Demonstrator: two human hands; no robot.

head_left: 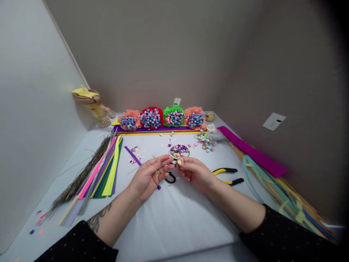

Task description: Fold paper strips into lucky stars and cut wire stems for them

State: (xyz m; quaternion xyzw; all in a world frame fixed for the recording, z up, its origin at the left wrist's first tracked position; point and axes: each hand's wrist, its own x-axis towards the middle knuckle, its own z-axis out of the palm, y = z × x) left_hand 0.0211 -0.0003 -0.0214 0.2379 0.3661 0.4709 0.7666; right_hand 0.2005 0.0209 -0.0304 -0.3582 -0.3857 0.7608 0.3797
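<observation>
My right hand (195,175) pinches a small pale yellow paper star (179,162) between thumb and fingertips. My left hand (149,177) reaches toward it with its fingers apart, holding nothing I can see. Just beyond my fingertips lies a small round hoop (179,150) filled with multicoloured paper stars. Black-handled scissors (170,177) lie partly hidden beneath my hands. Yellow-and-black pliers (227,175) rest to the right of my right hand. A purple paper strip (133,155) runs under my left hand.
Several paper-star bouquets (160,118) in coloured tissue stand along the back. Stacked coloured paper strips (105,171) and a bundle of dry stems (84,174) lie left. A magenta strip (252,152) and wooden sticks (283,194) lie right. Walls close both sides.
</observation>
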